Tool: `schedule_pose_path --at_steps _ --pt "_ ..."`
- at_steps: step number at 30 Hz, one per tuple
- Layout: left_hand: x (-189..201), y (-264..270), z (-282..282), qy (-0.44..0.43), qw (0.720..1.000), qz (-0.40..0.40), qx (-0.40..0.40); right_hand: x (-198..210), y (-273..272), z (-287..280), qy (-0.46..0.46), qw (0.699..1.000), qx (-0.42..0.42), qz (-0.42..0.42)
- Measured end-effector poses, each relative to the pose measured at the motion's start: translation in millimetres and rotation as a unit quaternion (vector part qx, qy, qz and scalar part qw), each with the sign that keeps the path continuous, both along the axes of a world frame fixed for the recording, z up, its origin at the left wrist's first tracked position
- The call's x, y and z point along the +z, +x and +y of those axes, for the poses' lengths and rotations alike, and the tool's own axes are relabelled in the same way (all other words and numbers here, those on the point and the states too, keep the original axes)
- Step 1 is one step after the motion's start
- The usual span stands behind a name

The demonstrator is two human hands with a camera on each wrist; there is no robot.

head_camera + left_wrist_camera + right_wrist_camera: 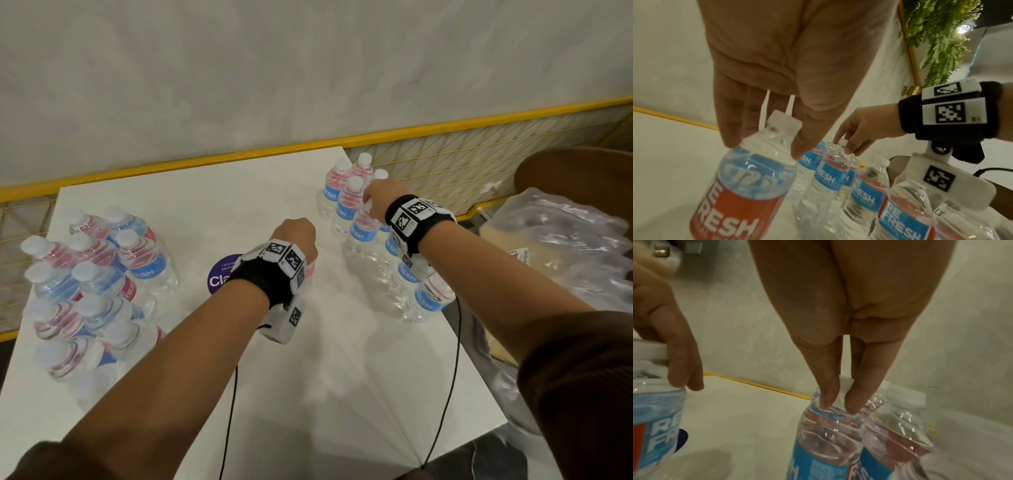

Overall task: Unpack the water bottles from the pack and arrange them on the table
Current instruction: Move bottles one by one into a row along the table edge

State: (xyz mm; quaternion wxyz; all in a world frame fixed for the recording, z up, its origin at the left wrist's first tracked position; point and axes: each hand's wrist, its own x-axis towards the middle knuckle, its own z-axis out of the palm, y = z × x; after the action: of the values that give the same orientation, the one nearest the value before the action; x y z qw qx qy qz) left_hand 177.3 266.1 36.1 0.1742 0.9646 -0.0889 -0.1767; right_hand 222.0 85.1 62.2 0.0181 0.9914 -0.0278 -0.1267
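Observation:
Several clear water bottles with red and blue labels stand grouped at the right [346, 202] of the white table [205, 212]. My right hand [378, 200] reaches into that group and pinches one bottle [828, 443] at its white cap between thumb and fingers [839, 404]. My left hand [298, 236] is over the table's middle and grips another bottle [748, 178] around its neck, fingers curled beside the cap [764, 146]. In the head view that bottle is almost hidden under the hand. More bottles stand packed together at the left [92, 281].
A purple round sticker [221, 277] lies on the table by my left wrist. Crumpled clear plastic wrap [555, 246] lies off the table's right side, with a brown round seat [575, 171] behind it. A yellow mesh railing [445, 164] runs along the far edge.

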Motion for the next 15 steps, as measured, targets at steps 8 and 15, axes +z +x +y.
schedule_pose_path --at_steps 8,15 --pt "-20.6 -11.0 4.6 -0.058 0.997 0.033 0.033 -4.0 8.8 -1.5 0.012 1.000 -0.012 0.008" --pt "-13.4 -17.6 20.9 -0.065 0.996 0.057 0.036 1.5 -18.9 22.8 0.034 0.996 0.033 -0.069"
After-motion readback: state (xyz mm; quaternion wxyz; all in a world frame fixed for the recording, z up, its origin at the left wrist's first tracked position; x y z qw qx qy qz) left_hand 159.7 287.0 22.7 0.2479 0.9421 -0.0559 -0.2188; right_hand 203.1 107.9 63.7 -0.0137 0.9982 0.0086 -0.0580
